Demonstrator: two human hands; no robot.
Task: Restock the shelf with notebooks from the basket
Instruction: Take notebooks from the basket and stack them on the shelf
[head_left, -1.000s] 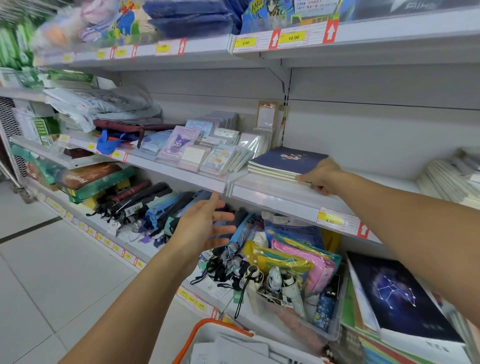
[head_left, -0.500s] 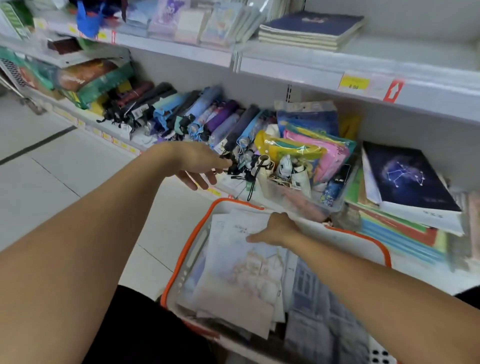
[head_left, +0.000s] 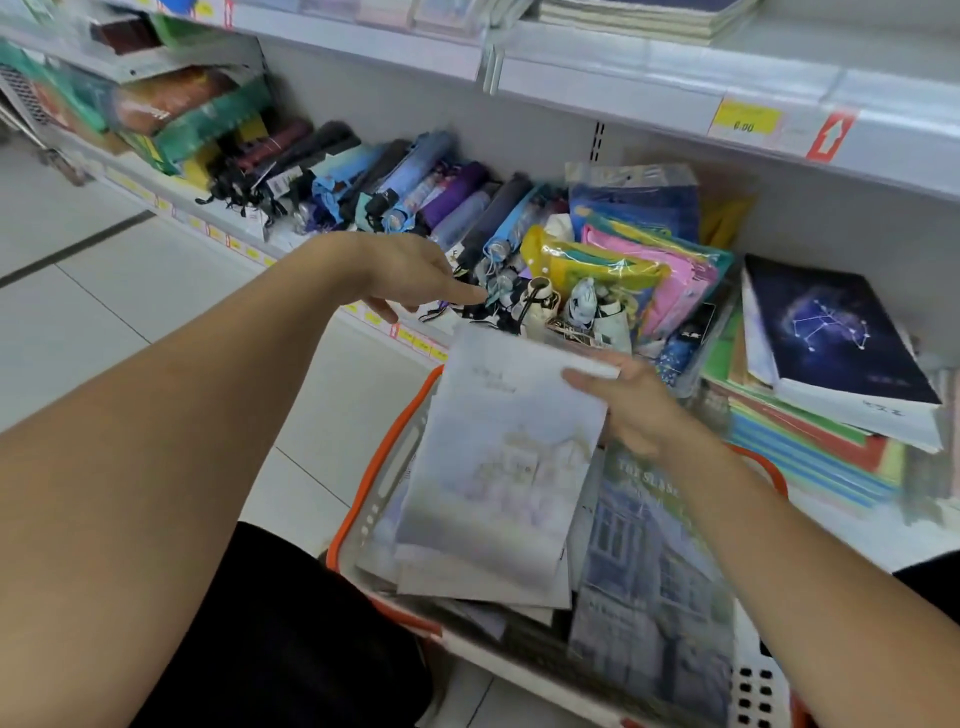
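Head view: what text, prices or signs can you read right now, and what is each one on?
"6.00", blurred: yellow price tag on the shelf edge.
Red arrow sign beside it: points up, no words.
"THE SLA...", cut off: blue notebook in the basket.
Pale notebook title: unreadable.

2 hands (head_left: 410, 270), 1 basket (head_left: 384, 467), 1 price tag (head_left: 744, 118), 1 red arrow label (head_left: 829, 136).

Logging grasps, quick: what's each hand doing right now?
Left hand: open, fingers loose, holding nothing.
Right hand: gripping the pale notebook by its top corner, above the basket.
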